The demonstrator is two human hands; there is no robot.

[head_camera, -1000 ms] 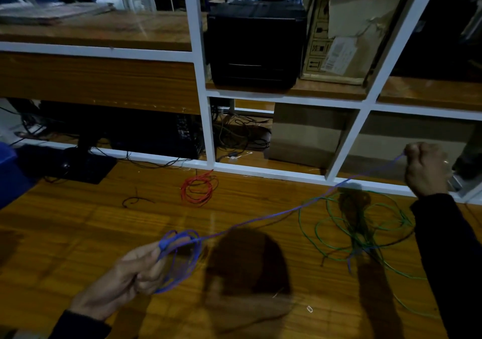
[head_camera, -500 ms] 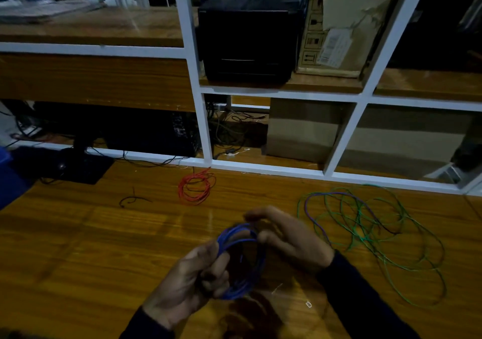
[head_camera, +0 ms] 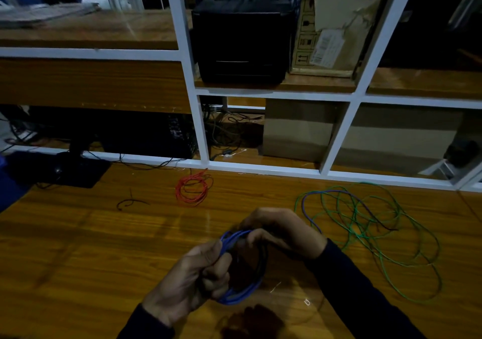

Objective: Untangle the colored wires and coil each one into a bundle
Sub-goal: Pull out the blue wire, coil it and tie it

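The left hand (head_camera: 194, 273) pinches the blue wire (head_camera: 238, 294) coil above the worktop (head_camera: 78, 247) so its loops stay stacked; the right hand (head_camera: 280, 227) curls round the top, likely guiding the tail out of the green wire (head_camera: 391, 234) tangle.

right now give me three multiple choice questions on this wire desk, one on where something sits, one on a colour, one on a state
1. Where does the red coil lie?
A. on the upper shelf
B. on the desk near the white frame
C. in the left hand

2. What colour is the wire bundle held between the hands?
A. blue
B. yellow
C. white

3. In what state is the green wire?
A. tightly coiled
B. hung on the frame
C. spread in loose loops on the desk

Answers:
1 B, the red coil sits on the wood just in front of the frame.
2 A, the left hand and right hand both grip blue loops.
3 C, its loops sprawl wide at the right.
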